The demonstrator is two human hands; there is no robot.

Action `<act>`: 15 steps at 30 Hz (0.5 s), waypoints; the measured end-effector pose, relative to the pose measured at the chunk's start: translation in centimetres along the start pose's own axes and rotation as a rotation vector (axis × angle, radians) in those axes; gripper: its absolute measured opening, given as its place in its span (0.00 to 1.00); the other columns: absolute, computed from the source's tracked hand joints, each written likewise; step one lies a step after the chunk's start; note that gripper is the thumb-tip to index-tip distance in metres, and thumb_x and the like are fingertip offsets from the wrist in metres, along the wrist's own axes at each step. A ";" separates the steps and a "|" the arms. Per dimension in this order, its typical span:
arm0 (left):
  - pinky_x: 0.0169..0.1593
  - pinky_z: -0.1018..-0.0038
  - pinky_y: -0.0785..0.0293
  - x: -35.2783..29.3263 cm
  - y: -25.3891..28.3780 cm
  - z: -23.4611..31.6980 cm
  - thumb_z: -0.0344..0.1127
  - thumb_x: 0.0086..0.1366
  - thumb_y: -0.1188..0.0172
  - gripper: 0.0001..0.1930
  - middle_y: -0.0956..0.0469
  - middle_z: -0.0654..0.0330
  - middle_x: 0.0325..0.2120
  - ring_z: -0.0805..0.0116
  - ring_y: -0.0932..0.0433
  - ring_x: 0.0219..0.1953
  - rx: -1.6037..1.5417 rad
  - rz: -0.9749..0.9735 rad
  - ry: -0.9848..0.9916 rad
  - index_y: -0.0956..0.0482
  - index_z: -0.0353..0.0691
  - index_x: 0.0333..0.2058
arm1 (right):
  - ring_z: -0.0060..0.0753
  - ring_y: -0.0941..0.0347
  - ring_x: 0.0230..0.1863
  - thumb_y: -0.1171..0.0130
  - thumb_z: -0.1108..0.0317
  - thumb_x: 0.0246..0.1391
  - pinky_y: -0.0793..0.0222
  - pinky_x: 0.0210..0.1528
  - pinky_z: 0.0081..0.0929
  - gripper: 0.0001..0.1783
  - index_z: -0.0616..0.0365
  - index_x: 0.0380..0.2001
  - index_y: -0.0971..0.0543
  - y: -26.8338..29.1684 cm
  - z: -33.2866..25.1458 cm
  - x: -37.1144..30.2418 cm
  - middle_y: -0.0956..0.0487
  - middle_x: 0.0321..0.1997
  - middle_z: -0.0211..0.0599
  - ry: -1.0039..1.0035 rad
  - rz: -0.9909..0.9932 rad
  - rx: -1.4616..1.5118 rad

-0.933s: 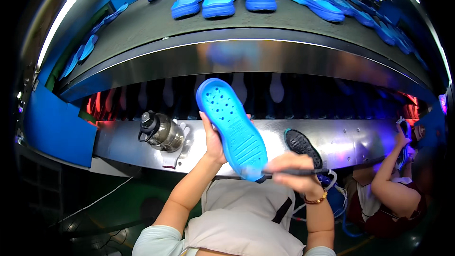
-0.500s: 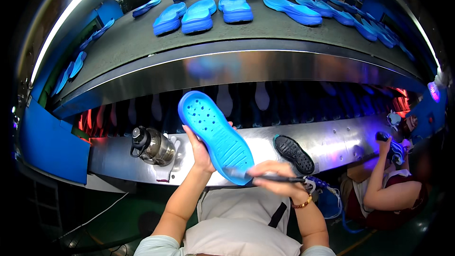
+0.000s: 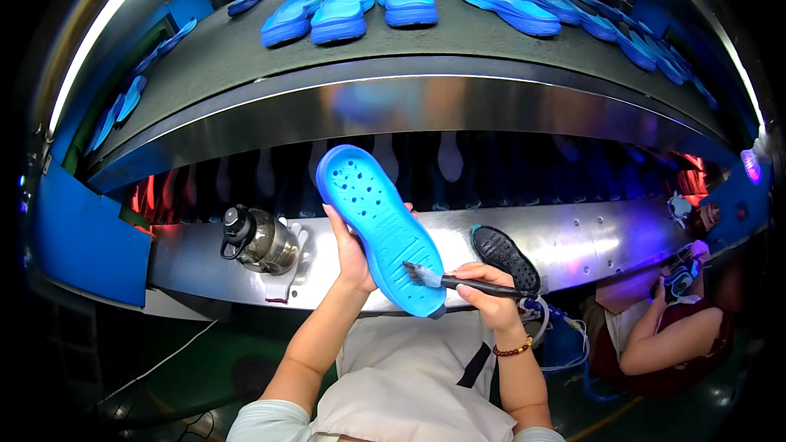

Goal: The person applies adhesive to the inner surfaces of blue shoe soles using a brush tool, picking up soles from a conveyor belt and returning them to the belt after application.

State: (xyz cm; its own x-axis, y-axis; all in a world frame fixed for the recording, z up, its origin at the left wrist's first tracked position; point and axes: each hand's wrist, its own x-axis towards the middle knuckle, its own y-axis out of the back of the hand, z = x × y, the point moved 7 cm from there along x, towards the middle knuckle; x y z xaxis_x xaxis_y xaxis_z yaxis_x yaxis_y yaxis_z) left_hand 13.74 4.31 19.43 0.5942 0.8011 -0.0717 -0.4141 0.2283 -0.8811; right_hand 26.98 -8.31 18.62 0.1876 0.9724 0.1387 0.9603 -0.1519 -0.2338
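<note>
One held blue sole (image 3: 378,225), one brush (image 3: 458,281), one flask (image 3: 260,239) (metal), one black sole (image 3: 506,255).

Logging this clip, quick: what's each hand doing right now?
Left hand: closed on the blue sole, holding it up.
Right hand: closed on a brush, bristles on the sole.

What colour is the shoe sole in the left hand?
Bright blue sole, seen in the head view.

Shoe factory: blue soles (image 3: 340,16) ride a conveyor belt (image 3: 458,41).
</note>
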 end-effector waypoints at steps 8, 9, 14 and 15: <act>0.52 0.61 0.35 -0.2 -2.5 0.0 0.76 0.49 0.72 0.49 0.32 0.46 0.45 0.55 0.32 0.48 0.002 -0.071 0.016 0.41 0.34 0.53 | 0.41 0.28 0.44 0.50 0.81 0.48 0.32 0.50 0.38 0.10 0.69 0.36 0.28 0.4 1.2 -0.8 0.26 0.41 0.52 -0.127 0.028 0.541; 0.53 0.62 0.36 -0.7 -3.3 -0.2 0.70 0.56 0.68 0.43 0.34 0.46 0.48 0.55 0.33 0.49 -0.009 -0.110 0.017 0.43 0.34 0.54 | 0.44 0.29 0.44 0.52 0.81 0.49 0.31 0.48 0.44 0.09 0.69 0.36 0.29 0.5 1.1 -1.2 0.27 0.42 0.53 -0.110 0.020 0.558; 0.55 0.62 0.38 -4.0 -3.4 -1.7 0.54 0.60 0.59 0.34 0.38 0.45 0.51 0.53 0.35 0.52 0.171 -0.242 -0.090 0.49 0.32 0.56 | 0.44 0.30 0.47 0.53 0.78 0.51 0.31 0.48 0.46 0.11 0.67 0.39 0.31 -2.6 -0.6 -0.9 0.28 0.44 0.53 -0.106 0.074 0.671; 0.55 0.62 0.39 -4.3 -4.1 -2.0 0.49 0.59 0.57 0.34 0.39 0.45 0.52 0.53 0.36 0.53 0.108 -0.336 -0.071 0.51 0.31 0.57 | 0.45 0.30 0.47 0.53 0.78 0.51 0.31 0.48 0.49 0.11 0.65 0.39 0.31 -3.0 -0.3 -0.6 0.28 0.44 0.53 -0.113 0.093 0.710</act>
State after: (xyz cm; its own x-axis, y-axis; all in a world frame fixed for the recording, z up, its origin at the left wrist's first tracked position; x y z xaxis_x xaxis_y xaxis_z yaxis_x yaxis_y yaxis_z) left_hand 14.28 -1.24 22.44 0.6620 0.7067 0.2498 -0.2765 0.5400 -0.7950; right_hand 24.00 -8.51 19.50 0.2027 0.9792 -0.0040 0.5682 -0.1210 -0.8140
